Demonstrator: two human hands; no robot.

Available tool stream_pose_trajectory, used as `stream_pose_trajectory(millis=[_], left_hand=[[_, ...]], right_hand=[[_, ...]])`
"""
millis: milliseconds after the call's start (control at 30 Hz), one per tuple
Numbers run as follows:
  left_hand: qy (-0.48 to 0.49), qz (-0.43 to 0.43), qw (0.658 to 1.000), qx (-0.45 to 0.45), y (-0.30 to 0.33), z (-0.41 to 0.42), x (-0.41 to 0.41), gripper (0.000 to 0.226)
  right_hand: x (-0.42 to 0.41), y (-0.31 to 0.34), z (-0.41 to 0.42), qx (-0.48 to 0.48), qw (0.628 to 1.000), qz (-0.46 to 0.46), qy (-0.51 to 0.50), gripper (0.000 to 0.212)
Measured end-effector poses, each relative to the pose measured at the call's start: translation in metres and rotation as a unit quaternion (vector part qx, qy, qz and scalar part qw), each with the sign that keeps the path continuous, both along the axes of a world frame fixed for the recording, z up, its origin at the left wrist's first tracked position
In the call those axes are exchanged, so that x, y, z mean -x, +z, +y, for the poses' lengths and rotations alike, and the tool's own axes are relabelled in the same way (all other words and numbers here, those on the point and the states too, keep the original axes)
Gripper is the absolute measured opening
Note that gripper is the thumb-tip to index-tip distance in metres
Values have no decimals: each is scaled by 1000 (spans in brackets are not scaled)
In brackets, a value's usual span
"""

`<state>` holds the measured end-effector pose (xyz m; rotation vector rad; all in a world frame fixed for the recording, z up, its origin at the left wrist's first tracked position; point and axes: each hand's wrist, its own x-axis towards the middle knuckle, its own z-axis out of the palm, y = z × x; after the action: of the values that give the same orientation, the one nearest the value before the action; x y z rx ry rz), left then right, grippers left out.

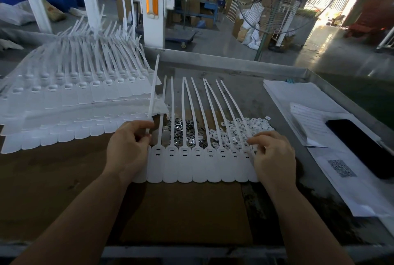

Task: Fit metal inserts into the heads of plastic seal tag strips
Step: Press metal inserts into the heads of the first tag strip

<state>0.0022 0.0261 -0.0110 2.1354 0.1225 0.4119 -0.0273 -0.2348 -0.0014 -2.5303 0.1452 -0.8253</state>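
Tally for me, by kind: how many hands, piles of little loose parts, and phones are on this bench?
Hands: 2 (left hand, pinching a strip tail; right hand)
Loose-part piles: 2 (metal inserts, white pieces)
Black phone: 1
Total: 5

The left hand (128,147) covers the left end of the row of seal tags (198,166), hiding the head of the leftmost tag. The right hand (273,153) covers the row's right end likewise. Whether any head holds a metal insert is too small to judge. The stacked tag sheets (70,102) run off the left edge of the frame. The phone (360,145) and papers (332,179) are cut by the right edge; print unreadable.
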Motion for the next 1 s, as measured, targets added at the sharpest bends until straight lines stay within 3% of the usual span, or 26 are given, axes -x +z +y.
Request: stream_pose_trajectory(millis=[367,733,1000], left_hand=[[-4,-8,1000,-10,-2,1,0,28],[-6,-3,1000,-8,-3,1,-1,28],[-4,-6,1000,-16,-2,1,-1,27]], right_hand=[[-27,12,-3,94,983,154,-16,25],[-28,7,-4,128,988,88,-19,14],[-32,9,-7,109,984,141,0,20]])
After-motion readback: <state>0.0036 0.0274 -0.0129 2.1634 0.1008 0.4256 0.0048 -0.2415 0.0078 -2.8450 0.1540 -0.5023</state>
